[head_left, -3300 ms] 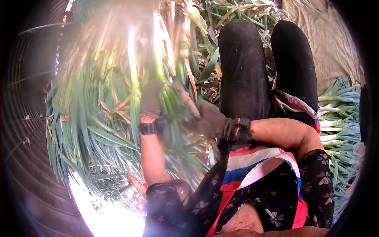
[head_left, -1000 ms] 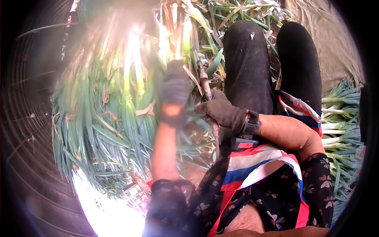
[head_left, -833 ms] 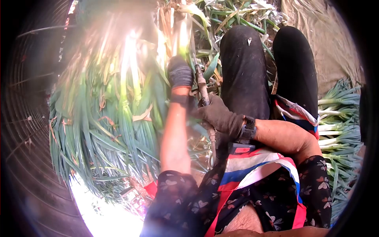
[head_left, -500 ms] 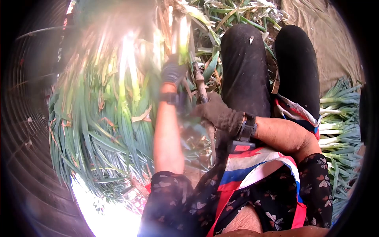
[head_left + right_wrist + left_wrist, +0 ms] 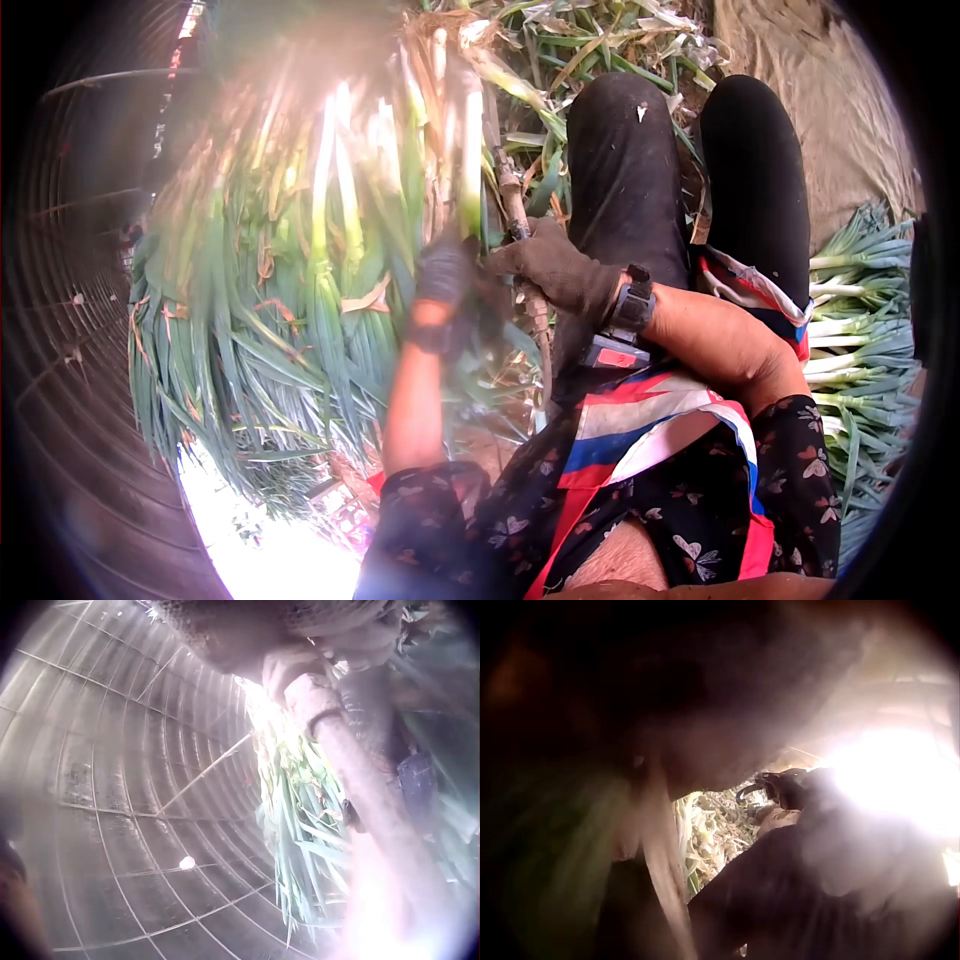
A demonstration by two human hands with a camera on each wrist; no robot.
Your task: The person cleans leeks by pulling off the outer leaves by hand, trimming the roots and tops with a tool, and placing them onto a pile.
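In the head view my left hand [image 5: 440,272], in a dark glove and blurred, grips a green onion [image 5: 472,150] by its leafy part. The white stem points away from me. My right hand [image 5: 560,268], in a brown glove, holds a slim dirty rod-shaped tool [image 5: 512,195] with a thin tail hanging below the fist. The rod's far end lies just right of the onion stem. In the right wrist view the rod [image 5: 360,780] runs down from the gloved fingers. The left wrist view is mostly dark and glaring, so the left fingers are hidden there.
A big heap of green onions [image 5: 240,300] fills the left side, beside a curved ribbed wall [image 5: 60,330]. Peelings [image 5: 600,40] lie beyond the black-clad knees [image 5: 625,150]. More onions with white stems [image 5: 850,330] lie at the right, below a tan cloth [image 5: 815,100].
My left hand has drawn back toward me over the last half second, bringing the green onion with it. The right hand stays nearly in place, still holding the rod, which sat lower-left earliest.
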